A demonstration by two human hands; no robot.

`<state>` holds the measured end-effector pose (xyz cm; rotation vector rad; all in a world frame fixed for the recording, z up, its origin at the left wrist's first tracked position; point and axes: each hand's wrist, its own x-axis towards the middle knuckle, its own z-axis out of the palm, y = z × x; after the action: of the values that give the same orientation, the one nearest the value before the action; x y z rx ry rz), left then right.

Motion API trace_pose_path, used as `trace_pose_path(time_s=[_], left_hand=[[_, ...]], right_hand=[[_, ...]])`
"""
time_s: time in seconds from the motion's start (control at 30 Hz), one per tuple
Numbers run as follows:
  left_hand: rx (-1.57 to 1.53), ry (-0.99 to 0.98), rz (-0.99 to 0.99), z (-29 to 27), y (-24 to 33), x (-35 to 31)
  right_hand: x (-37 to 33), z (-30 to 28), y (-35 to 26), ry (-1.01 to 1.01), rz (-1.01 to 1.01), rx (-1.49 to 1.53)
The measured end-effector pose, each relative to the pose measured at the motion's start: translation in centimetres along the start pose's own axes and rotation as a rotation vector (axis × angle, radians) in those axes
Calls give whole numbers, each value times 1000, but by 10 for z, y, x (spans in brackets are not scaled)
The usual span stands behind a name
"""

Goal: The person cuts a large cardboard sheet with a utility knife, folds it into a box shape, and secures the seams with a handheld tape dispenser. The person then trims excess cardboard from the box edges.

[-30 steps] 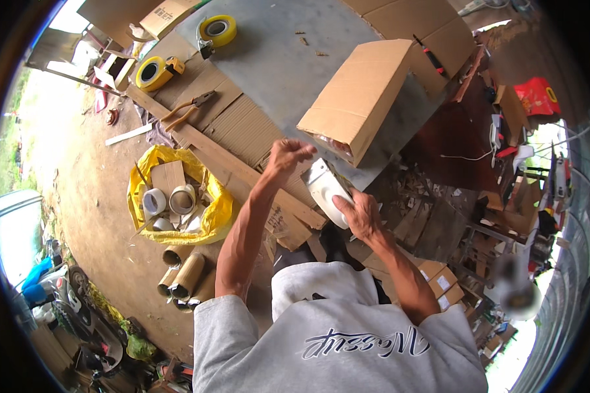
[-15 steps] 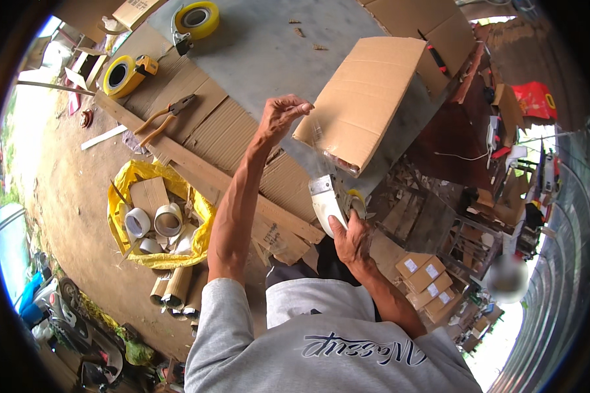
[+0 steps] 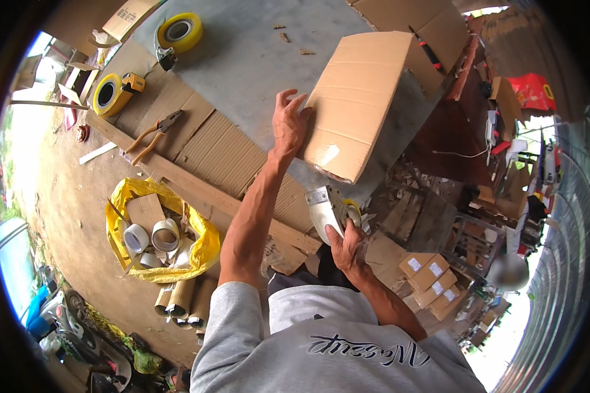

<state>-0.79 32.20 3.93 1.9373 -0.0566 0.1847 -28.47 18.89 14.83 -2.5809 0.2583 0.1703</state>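
Note:
A closed brown cardboard box [image 3: 357, 98] stands on the grey tabletop, and a shiny strip of clear tape [image 3: 330, 154] shows on its upper face at the near end. Against the box's left side rests my left hand [image 3: 290, 124], fingers apart, with the fingertips toward the far end. My right hand [image 3: 349, 245] is wrapped round a pale tape dispenser [image 3: 322, 213], whose metal head points at the box's near end. Part of a yellowish roll shows on the dispenser's right side. Between the dispenser head and the box there is a small gap.
On the table's left lie a tape roll in a dispenser [image 3: 179, 33], a yellow tape measure-like holder with a roll [image 3: 110, 97], and pliers [image 3: 154, 136]. A red-black cutter [image 3: 430, 55] lies far right. Below left sits a yellow sack [image 3: 206, 242] holding tape cores; small boxes [image 3: 432, 278] are stacked right.
My left hand has opened from a pinch at the tape and moved to the box's left side. The dispenser has come away slightly toward me, and tape now lies on the box.

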Motion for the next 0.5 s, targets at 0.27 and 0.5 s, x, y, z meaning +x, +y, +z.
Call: trace_pose_path(time_s=[0.27,0.5], left_hand=[[161,-589,60,-26,134,-47],[147,-731,217,-6,119,-38]], right_hand=[[11,-19,-2,-117,119,-31],[-9,-49,33,12,-76,4]])
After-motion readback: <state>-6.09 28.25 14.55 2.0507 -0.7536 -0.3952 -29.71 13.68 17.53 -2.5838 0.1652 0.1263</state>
